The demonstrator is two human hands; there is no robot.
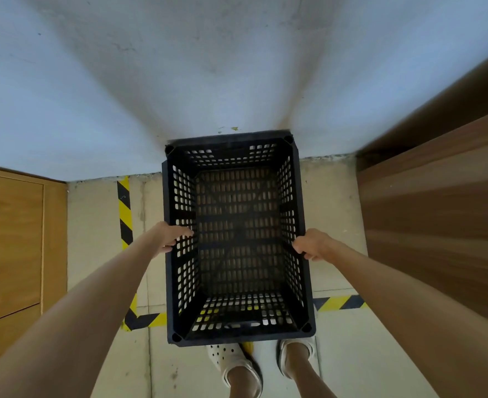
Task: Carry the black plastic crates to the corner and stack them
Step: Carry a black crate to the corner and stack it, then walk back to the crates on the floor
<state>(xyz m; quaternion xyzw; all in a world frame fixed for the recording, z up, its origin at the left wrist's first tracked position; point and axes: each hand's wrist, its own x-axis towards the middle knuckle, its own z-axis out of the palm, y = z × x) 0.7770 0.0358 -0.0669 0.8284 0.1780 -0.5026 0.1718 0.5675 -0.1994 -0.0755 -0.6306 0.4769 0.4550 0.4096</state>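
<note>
Head: left hand (170, 236), right hand (311, 244) grip crate (238, 330).

A black plastic crate (238, 239) with perforated walls is seen from above, open side up, its far end close to the white wall (151, 81). The left hand (171, 236) grips its left rim, and the right hand (311, 245) grips the right rim (fingers curled over the edge). Below it lies a floor (340, 354) with yellow-black hazard tape (125, 211). Brown wooden cabinets (437, 211) stand at the right, a lighter wooden panel (10, 239) at the left. Two feet in pale perforated clogs (231, 360) show under the crate.
</note>
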